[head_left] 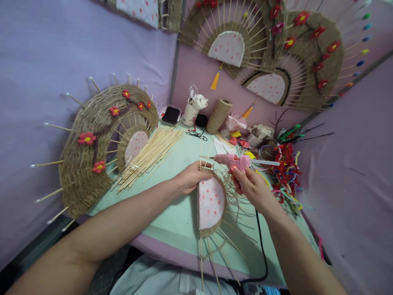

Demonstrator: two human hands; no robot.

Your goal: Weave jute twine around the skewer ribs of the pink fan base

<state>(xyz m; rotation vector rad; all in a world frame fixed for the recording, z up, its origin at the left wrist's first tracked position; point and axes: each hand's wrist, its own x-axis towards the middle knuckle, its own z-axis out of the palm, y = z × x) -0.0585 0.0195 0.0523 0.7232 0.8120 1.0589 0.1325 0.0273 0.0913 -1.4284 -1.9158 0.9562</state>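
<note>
My left hand [194, 177] grips the upper end of a half-round fan frame [211, 203], its thumb lying over the twine edge. White fabric with small red flowers covers the middle of the frame, twine wraps its curved rim, and thin sticks radiate outward. In my right hand [250, 184] is a pink hot glue gun [232, 160], with a small light glowing on it and a white glue stick out of its back. Its nozzle points left, close above my left fingers and beside the upright sticks. Loose twine [238, 184] lies behind the fan frame.
A pile of thin sticks [150, 153] lies left. A finished twine fan [89, 139] leans on the left wall. Behind stand a white bottle [190, 110] and a twine spool [219, 116]. Colourful pipe cleaners [288, 168] heap at right. A black cord [262, 241] hangs over the table's front edge.
</note>
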